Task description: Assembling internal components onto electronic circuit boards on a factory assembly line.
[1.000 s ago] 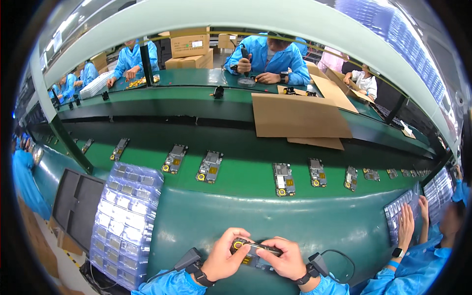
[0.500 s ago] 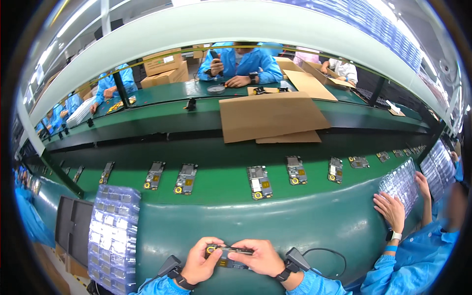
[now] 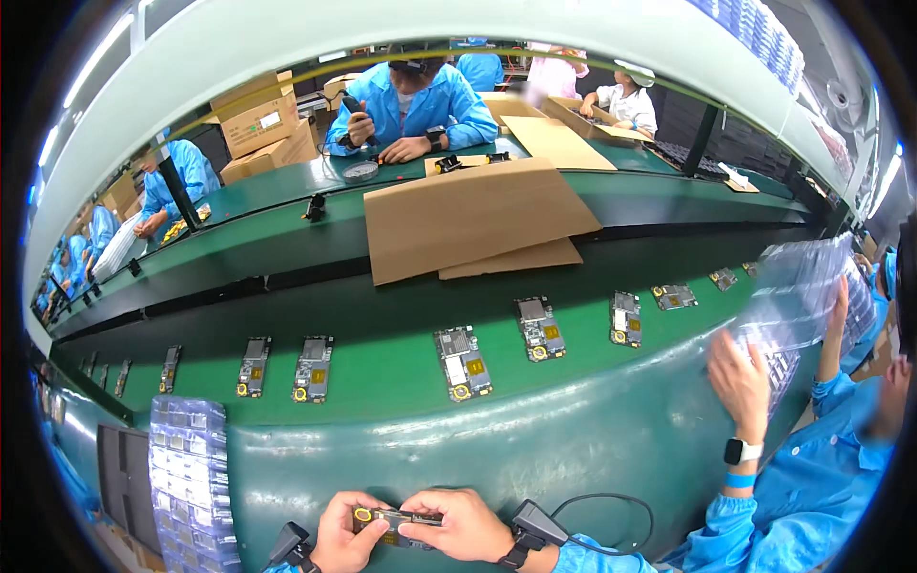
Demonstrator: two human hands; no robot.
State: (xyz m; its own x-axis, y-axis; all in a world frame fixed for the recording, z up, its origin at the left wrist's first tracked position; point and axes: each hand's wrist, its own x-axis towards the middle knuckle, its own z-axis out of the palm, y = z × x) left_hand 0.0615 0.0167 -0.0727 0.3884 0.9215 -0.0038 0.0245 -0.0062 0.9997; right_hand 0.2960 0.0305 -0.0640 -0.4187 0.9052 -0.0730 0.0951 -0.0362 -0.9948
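Low in the head view, my left hand (image 3: pixel 344 537) and my right hand (image 3: pixel 465 525) are closed on the two ends of a small dark circuit board (image 3: pixel 364 516) with a yellow ring at its left end. Both thumbs press on its face. Below the thumbs shows another dark piece with a gold patch (image 3: pixel 394 540); whether it is a second board or part of the same one I cannot tell. Beyond my hands, a row of similar circuit boards (image 3: pixel 462 363) lies spaced out on the green belt (image 3: pixel 382 368).
A stack of clear plastic blister trays (image 3: pixel 191 487) stands left of my hands. At right, a co-worker's hands (image 3: pixel 740 382) hold a clear blister tray (image 3: pixel 798 286). Brown cardboard sheets (image 3: pixel 468 224) overhang the belt's far side. A black cable (image 3: pixel 650 511) loops beside my right wrist.
My view has turned, so most things sit further left in it. The co-worker at right has raised and tilted the blister tray. Both my hands keep hold of the board.
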